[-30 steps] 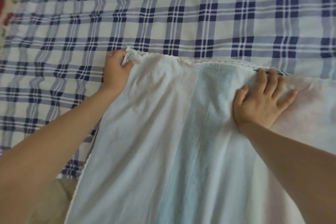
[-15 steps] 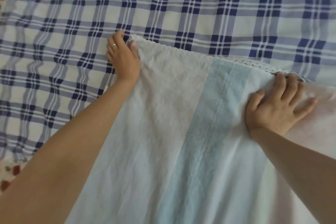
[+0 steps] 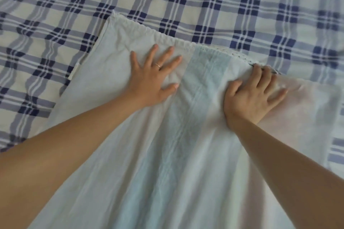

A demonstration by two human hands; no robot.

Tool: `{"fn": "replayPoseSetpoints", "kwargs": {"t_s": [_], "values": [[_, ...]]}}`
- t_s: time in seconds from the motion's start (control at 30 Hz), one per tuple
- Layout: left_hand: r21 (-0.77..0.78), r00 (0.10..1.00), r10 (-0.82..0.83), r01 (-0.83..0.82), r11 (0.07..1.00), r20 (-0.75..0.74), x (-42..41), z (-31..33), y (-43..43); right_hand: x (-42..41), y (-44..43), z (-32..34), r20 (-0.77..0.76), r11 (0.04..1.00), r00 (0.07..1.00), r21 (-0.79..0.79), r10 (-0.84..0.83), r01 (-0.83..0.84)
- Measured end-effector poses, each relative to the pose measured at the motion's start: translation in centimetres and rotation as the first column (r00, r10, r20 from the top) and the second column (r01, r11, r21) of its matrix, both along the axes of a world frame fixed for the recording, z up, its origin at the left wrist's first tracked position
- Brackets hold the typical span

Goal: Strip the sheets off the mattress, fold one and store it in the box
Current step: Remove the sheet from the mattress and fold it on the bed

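A white sheet (image 3: 115, 154) with a pale blue stripe down its middle and a lace-trimmed far edge lies folded over on the bed, reaching from the bottom of the head view up to the middle. My left hand (image 3: 154, 76) lies flat on it with fingers spread, left of the stripe, near the far edge. My right hand (image 3: 251, 96) presses down on the sheet to the right of the stripe, its fingertips at the lace edge. Neither hand grips the cloth.
Under the white sheet a blue and white checked sheet (image 3: 204, 5) covers the mattress on the left, far side and right. No box is in view.
My left hand has let go of the sheet's far left corner and moved right onto the sheet, now lying flat. The corner now lies spread on the checked sheet. My right hand has stayed pressing.
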State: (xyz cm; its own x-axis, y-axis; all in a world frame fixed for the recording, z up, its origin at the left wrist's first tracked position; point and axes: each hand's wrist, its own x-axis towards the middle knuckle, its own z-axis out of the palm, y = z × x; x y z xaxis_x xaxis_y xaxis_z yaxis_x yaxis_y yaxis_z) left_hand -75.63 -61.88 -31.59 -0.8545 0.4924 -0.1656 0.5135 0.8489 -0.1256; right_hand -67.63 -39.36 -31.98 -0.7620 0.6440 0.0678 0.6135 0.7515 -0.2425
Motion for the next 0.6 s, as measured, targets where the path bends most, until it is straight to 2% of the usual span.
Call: {"fn": "replayPoseSetpoints", "kwargs": {"t_s": [0.13, 0.2, 0.23, 0.3, 0.33, 0.37, 0.4, 0.43, 0.47, 0.5, 0.53, 0.57, 0.6], "values": [[0.004, 0.998, 0.044, -0.045, 0.999, 0.032, 0.4, 0.5, 0.3, 0.7, 0.0, 0.5, -0.039, 0.999, 0.999, -0.053, 0.005, -0.007], [0.072, 0.979, 0.175, -0.183, 0.98, 0.108, 1.6, 0.9, 1.3, 1.3, 0.7, 0.6, -0.052, 0.993, 0.997, -0.101, 0.057, -0.062], [0.152, 0.956, 0.263, -0.282, 0.947, 0.13, 3.1, 0.9, 1.9, 1.8, 0.9, 0.9, -0.062, 0.985, 0.993, -0.132, 0.1, -0.107], [0.341, 0.891, 0.416, -0.453, 0.824, 0.18, 8.1, 1.4, 3.5, 3.7, 0.4, 1.9, -0.068, 0.934, 0.952, -0.184, 0.299, -0.306], [0.41, 0.888, 0.422, -0.459, 0.788, 0.182, 11.9, 1.9, 4.0, 6.1, -0.4, 2.3, -0.063, 0.885, 0.9, -0.165, 0.432, -0.436], [0.444, 0.91, 0.386, -0.411, 0.796, 0.151, 16.0, 2.3, 4.0, 9.3, -1.5, 2.6, -0.054, 0.803, 0.813, -0.13, 0.58, -0.581], [0.435, 0.939, 0.332, -0.338, 0.835, 0.093, 20.2, 2.5, 3.5, 13.2, -2.6, 2.8, -0.044, 0.668, 0.674, -0.099, 0.737, -0.738], [0.394, 0.956, 0.291, -0.28, 0.875, 0.033, 24.4, 2.4, 2.7, 17.6, -3.1, 2.5, -0.012, 0.477, 0.479, -0.057, 0.878, -0.877], [0.342, 0.959, 0.284, -0.266, 0.901, -0.003, 28.0, 2.1, 1.6, 21.4, -2.6, 1.8, 0.064, 0.31, 0.309, -0.007, 0.949, -0.951], [0.306, 0.948, 0.319, -0.302, 0.903, -0.007, 31.3, 1.9, 0.6, 24.1, -0.6, 1.7, 0.157, 0.224, 0.224, 0.015, 0.962, -0.974], [0.29, 0.928, 0.372, -0.36, 0.887, 0.016, 35.0, 1.9, -0.2, 26.2, 2.0, 1.7, 0.214, 0.248, 0.247, 0.022, 0.945, -0.968], [0.283, 0.908, 0.417, -0.409, 0.867, 0.036, 37.4, 1.5, -1.0, 26.2, 4.5, 1.8, 0.236, 0.393, 0.384, 0.009, 0.893, -0.919], [0.265, 0.888, 0.456, -0.456, 0.85, 0.063, 40.3, 1.6, -1.3, 26.4, 6.9, 2.4, 0.268, 0.58, 0.555, -0.016, 0.787, -0.815]]}}
